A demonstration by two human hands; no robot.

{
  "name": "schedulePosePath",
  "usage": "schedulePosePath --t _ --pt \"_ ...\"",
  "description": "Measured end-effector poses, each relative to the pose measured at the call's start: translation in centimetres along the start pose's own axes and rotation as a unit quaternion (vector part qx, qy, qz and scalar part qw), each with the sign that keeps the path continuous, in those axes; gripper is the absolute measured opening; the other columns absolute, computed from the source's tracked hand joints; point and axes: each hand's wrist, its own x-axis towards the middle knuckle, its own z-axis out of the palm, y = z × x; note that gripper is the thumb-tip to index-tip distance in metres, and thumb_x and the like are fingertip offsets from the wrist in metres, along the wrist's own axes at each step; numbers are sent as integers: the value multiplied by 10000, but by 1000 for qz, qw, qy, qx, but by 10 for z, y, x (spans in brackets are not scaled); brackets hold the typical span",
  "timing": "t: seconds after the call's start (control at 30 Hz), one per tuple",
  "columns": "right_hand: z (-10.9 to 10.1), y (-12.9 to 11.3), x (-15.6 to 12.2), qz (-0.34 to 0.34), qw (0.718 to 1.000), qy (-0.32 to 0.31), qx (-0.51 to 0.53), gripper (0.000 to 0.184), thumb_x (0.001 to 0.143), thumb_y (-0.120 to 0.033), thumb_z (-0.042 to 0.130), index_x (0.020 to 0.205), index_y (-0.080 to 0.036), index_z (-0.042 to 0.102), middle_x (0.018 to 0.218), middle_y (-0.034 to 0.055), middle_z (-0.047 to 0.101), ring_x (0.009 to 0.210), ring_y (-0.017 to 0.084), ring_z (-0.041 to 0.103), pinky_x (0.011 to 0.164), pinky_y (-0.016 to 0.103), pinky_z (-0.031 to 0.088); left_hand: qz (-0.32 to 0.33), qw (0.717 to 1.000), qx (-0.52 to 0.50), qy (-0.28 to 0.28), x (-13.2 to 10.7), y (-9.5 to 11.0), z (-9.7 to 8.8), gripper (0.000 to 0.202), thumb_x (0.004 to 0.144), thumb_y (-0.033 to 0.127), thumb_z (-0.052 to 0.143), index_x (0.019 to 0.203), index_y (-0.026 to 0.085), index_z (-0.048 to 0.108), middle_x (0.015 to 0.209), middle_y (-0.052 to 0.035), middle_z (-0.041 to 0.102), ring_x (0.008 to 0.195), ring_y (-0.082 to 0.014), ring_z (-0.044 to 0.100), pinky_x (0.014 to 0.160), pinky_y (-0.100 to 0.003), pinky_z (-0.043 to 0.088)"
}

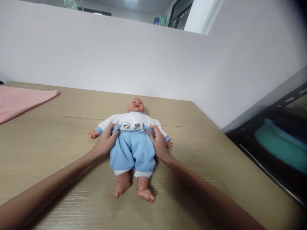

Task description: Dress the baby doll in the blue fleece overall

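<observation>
A baby doll [137, 105] lies on its back on the table, head away from me and bare feet towards me. It wears a white top [131, 118] with blue cuffs and a printed animal face, and light blue pants [131, 148] with white leg ends. My left hand [107, 137] is closed on blue cloth at the left side of the doll's waist. At the waist's right side, my right hand [157, 139] pinches the blue cloth too. Whether that cloth is the top's hem or the pants' waistband, I cannot tell. Some of my fingertips are hidden.
A pink cloth [24, 99] lies on the wooden table [59, 153] at the far left. Behind the table stands a white partition wall [96, 54]. Beyond the right edge is a dark rack [254, 159] with a green item [280, 143] in it.
</observation>
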Motion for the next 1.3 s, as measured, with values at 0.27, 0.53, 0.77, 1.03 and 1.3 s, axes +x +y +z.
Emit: schedulePosePath --t 0.27,0.53,0.77,1.03,1.3 --pt "-4 25 10 46 998 -1 35 418 985 -676 682 1032 -262 647 1068 48 715 1093 280 674 1062 414 533 -59 989 -138 -12 14 -1 11 526 900 660 779 1167 222 660 1235 -104 741 1263 -362 681 1103 -464 529" --pt "-5 27 -23 143 982 -23 121 461 975 -698 664 1123 -261 677 1159 86 795 1113 303 741 1036 470 618 -113 985 -120 49 -6 -3 20 365 1000 572 647 1158 244 669 1277 -119 781 1342 -391 682 1182 -517 512" --pt "-18 19 0 101 978 -51 176 496 943 -707 740 1178 -282 639 1164 65 784 1144 290 745 1082 450 608 56 988 -117 -88 27 -10 -13 499 1029 695 673 1225 249 779 1295 -103 821 1230 -350 714 1199 -491 511" --pt "-32 12 5 61 986 -97 121 425 902 -679 773 991 -273 686 1004 37 727 1041 291 684 1082 471 577 57 987 -67 -134 39 -21 -27 449 918 659 799 993 217 770 1018 -56 786 982 -294 686 960 -395 549" --pt "-45 -12 10 -79 993 -86 -21 276 992 -543 756 996 -276 689 1080 59 687 1076 298 641 1100 466 525 95 976 -108 -164 30 3 -34 391 933 560 872 1028 206 737 1120 -69 709 1041 -251 652 936 -363 523"
